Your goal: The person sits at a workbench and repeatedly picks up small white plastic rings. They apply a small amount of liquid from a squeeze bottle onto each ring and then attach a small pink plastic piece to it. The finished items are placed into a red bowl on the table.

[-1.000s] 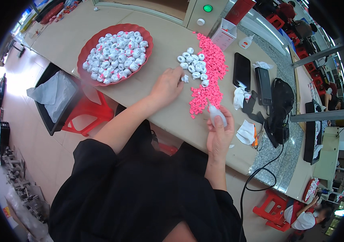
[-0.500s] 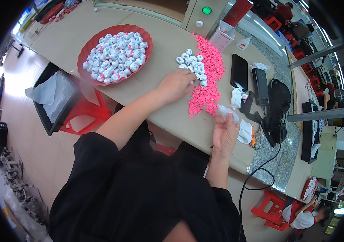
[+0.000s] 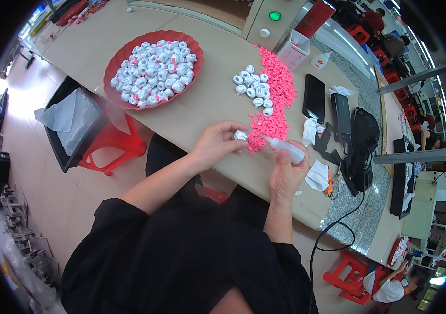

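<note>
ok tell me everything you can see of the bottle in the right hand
The bottle is small, whitish and slightly see-through, apparently plastic, with a slim, tapering nozzle. The right hand grips its body, partly covering it. It lies tilted, the nozzle aimed toward the white piece in the left hand, its tip apart from that piece in this view, near the pink pieces. How full it is cannot be told.

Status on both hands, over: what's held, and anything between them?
Left hand pinching white piece. Right hand gripping squeeze bottle, nozzle pointing toward that piece. Pink bits on the table nearby; nothing seen blocking the nozzle.
</note>
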Available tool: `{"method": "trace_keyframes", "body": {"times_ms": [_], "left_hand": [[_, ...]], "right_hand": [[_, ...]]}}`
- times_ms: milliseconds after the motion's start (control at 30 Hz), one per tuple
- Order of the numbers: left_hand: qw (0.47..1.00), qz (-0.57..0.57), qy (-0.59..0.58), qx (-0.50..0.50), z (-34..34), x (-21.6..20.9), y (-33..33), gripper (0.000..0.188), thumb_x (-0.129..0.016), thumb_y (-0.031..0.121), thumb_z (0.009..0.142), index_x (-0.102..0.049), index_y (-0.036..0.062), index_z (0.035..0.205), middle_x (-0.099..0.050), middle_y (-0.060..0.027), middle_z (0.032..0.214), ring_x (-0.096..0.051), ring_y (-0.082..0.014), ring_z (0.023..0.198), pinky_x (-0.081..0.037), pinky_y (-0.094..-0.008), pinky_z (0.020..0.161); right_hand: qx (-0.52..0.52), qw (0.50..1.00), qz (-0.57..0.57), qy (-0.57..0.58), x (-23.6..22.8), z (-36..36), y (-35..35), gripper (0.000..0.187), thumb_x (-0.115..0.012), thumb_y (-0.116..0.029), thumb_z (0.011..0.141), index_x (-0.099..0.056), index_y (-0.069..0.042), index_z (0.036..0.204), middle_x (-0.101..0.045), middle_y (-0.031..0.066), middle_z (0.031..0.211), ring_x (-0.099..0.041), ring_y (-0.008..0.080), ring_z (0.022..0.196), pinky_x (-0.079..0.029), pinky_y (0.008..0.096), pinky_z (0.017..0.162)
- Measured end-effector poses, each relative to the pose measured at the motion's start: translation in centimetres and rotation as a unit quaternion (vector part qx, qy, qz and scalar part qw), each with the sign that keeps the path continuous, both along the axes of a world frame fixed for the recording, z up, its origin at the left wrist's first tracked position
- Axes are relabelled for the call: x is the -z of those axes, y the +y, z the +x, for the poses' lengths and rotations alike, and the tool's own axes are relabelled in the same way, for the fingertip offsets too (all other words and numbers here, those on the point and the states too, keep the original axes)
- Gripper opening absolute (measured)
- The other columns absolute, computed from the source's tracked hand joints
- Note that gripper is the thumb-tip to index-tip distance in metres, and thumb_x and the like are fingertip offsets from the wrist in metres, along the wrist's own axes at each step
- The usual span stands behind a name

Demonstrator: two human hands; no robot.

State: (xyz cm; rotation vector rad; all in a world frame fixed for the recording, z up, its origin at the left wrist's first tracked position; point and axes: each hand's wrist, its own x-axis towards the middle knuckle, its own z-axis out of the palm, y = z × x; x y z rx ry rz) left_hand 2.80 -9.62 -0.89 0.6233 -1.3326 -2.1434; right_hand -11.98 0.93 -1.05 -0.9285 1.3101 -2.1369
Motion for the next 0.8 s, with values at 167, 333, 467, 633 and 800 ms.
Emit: {"method": "trace_keyframes", "body": {"times_ms": [167,333,467,633,800], "left_hand": [[0.997,-0.069,-0.017,-0.011,-0.3,0.7,0.3,0.029,-0.055,-0.004,0.083,-0.051,-0.0036,0.111,-0.057,-0.0073,0.095,-0.059,-0.0128,0.088,-0.049,-0.0243,0.078],[0.996,-0.086,-0.020,-0.026,-0.3,0.8,0.7,0.027,-0.054,-0.005,0.083,-0.049,-0.0046,0.110,-0.057,-0.0088,0.097,-0.059,-0.0138,0.091,-0.049,-0.0250,0.080],[0.996,-0.082,-0.008,-0.024,-0.3,0.6,0.7,0.026,-0.054,-0.006,0.083,-0.049,-0.0053,0.108,-0.058,-0.0092,0.097,-0.059,-0.0141,0.091,-0.049,-0.0250,0.081],[0.996,-0.084,-0.023,-0.020,-0.3,0.5,0.6,0.026,-0.054,-0.006,0.082,-0.049,-0.0055,0.108,-0.058,-0.0092,0.097,-0.059,-0.0140,0.092,-0.049,-0.0249,0.081],[0.996,-0.082,-0.029,-0.019,-0.3,0.4,0.6,0.026,-0.055,-0.007,0.082,-0.049,-0.0056,0.107,-0.058,-0.0091,0.096,-0.059,-0.0137,0.092,-0.049,-0.0243,0.081]], "right_hand": [[0.004,0.999,0.001,0.050,-0.5,1.2,0.4,0.022,-0.060,-0.012,0.084,-0.048,0.000,0.098,-0.051,0.0106,0.097,-0.051,0.0136,0.068,-0.043,0.0239,0.058],[0.043,0.980,0.016,0.193,0.9,1.1,0.9,0.023,-0.059,-0.013,0.084,-0.046,0.000,0.097,-0.047,0.0086,0.090,-0.050,0.0136,0.069,-0.042,0.0237,0.058],[0.053,0.965,0.022,0.255,0.9,1.1,1.0,0.024,-0.060,-0.013,0.083,-0.046,0.000,0.097,-0.045,0.0074,0.088,-0.047,0.0123,0.071,-0.040,0.0223,0.061],[0.049,0.965,0.026,0.258,0.5,1.4,0.9,0.024,-0.060,-0.013,0.083,-0.045,-0.001,0.096,-0.045,0.0074,0.088,-0.045,0.0114,0.072,-0.038,0.0212,0.062],[0.049,0.964,0.029,0.261,0.5,1.4,0.9,0.025,-0.061,-0.014,0.083,-0.046,-0.001,0.096,-0.045,0.0074,0.087,-0.044,0.0118,0.073,-0.037,0.0214,0.064]]}}
